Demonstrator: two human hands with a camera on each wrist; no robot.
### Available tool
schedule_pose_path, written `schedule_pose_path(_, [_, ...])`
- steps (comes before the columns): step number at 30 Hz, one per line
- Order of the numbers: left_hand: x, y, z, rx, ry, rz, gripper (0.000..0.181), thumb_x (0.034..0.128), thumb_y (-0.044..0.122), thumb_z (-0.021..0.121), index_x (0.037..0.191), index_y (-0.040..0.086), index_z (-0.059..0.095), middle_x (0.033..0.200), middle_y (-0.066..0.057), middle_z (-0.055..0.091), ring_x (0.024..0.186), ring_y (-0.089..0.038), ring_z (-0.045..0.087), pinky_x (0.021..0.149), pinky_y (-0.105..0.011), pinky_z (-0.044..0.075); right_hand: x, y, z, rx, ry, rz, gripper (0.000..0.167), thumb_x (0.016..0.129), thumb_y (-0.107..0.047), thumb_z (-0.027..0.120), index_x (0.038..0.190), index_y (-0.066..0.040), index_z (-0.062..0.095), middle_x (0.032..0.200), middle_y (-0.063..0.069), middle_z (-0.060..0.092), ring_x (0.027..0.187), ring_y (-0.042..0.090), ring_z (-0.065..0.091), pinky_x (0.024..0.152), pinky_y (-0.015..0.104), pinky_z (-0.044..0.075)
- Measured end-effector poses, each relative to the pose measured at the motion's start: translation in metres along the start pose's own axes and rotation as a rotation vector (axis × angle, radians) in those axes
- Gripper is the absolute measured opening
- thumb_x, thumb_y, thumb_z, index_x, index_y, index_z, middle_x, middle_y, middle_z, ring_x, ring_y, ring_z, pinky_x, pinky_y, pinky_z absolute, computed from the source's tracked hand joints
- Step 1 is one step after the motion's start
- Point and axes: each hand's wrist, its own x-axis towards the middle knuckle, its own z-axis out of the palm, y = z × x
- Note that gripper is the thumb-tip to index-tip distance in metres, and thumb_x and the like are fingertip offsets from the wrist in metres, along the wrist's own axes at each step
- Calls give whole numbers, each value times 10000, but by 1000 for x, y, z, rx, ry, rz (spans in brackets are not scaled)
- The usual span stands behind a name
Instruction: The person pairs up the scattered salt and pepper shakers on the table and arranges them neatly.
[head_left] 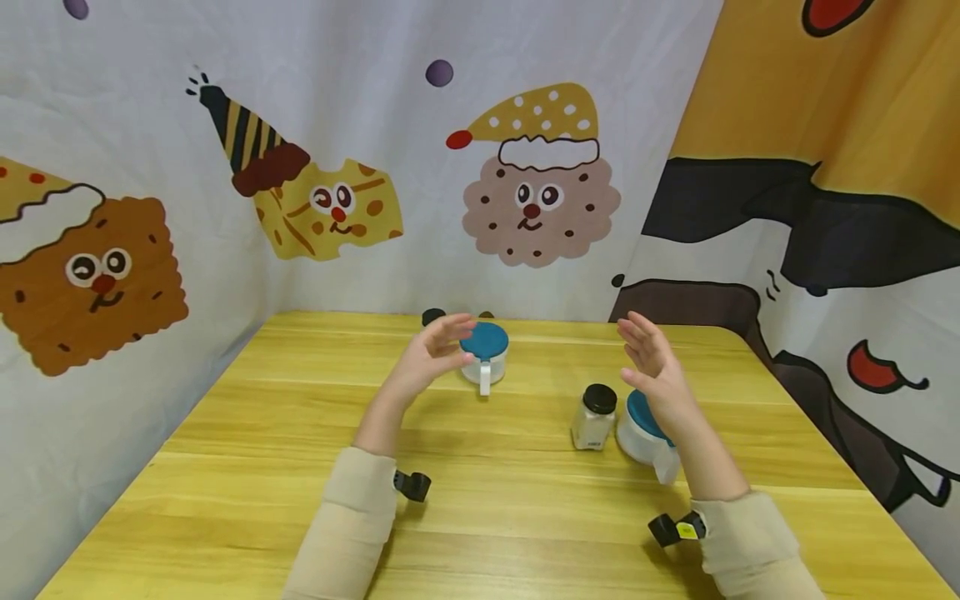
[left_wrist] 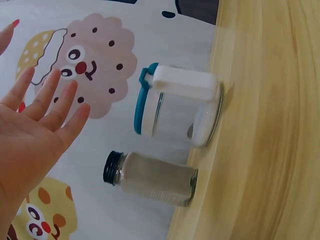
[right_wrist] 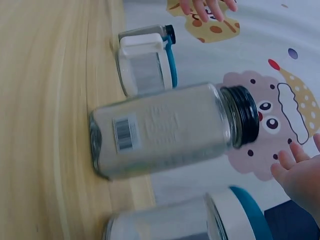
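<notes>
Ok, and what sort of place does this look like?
Probably a makeshift indoor recording spot, though I can't be certain: a cartoon-printed curtain hangs behind a wood-grain table, and the person wears wrist cameras.

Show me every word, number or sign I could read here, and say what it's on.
No words or numbers are readable.
Barcode label on the black-capped bottle: bars visible, any digits too small.
Raised marks on its glass, probably lettering: too blurred.
Yellow patch on the right wrist's black device: any print too small.
</notes>
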Motion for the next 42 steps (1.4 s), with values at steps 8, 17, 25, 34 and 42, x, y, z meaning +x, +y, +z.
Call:
schedule_pose_path(8, [-8,28,-4,20,56,-15,549,890,-43,629,1393,-48,408,1371,-249,455,1261,-386,413,1051,-523,301,9,3,13,38,-20,-27,720,899,-12,623,1494,-20,218,1480,211,254,1376,378,180,1129,348,156])
schedule_pose_path(17, [-11,30,-13,34,111,-28,597,890,-9,644,1424,-30,379,1395,-255,433,1294,-423,369,1058,-518,295,16,5,26,47,-28,-4,723,904,-30,625,1501,-42,219,1503,268,194,1391,348,182,1133,390,129])
schedule_pose_path(25, [-10,17,-24,17,160,-18,587,896,-28,630,1427,-25,380,1407,-278,405,1308,-403,343,1067,-529,267,23,6,36,54,-10,13,718,907,-55,633,1495,-24,222,1489,164,277,1395,339,192,1134,387,132])
schedule_pose_path(34, [-10,-5,-35,76,226,-25,592,898,67,671,1433,62,416,1415,-184,445,1292,-289,392,1064,-478,295,28,9,46,93,-8,15,765,893,-84,665,1494,-1,199,1495,186,250,1392,356,186,1137,432,91])
schedule_pose_path(42, [-10,-5,-40,77,282,-45,607,882,48,685,1428,55,421,1399,-180,457,1293,-297,396,1061,-464,302,33,11,57,101,-13,16,774,897,-86,662,1498,6,181,1495,163,263,1394,343,194,1137,425,99])
